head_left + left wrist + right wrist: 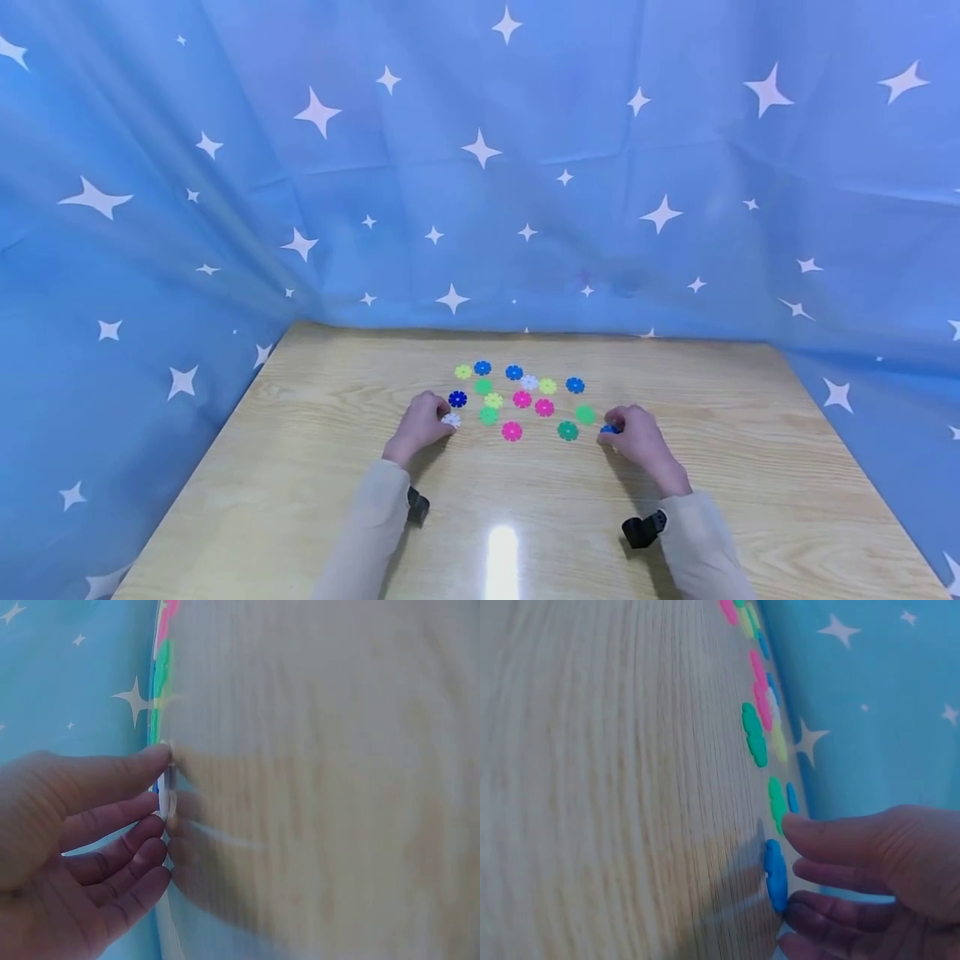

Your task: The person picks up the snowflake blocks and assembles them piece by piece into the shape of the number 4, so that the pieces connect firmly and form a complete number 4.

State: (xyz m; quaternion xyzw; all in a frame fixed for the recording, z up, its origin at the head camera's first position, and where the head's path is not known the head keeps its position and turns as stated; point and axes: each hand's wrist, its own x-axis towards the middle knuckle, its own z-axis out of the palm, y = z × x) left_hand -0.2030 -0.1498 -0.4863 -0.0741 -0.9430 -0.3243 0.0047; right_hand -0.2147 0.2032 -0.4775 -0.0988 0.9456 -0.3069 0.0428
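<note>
At the left of a group of small notched plastic discs, my left hand (420,425) holds a white disc (452,420) by its edges, low on the table. The left wrist view shows that disc (166,787) nearly edge-on between thumb and fingertips. A dark blue disc (457,399) lies just beyond this hand. At the right of the group, my right hand (637,435) has its thumb and fingers curled around a blue disc (775,876) at table level. The nearest loose piece to it is a light green disc (585,414). Fingers partly cover both held discs.
Between the hands lie several loose discs, among them a pink one (512,431), a dark green one (567,430) and a yellow one (547,386). The wooden table (300,500) ends at a blue star-patterned curtain (480,250) behind and on both sides.
</note>
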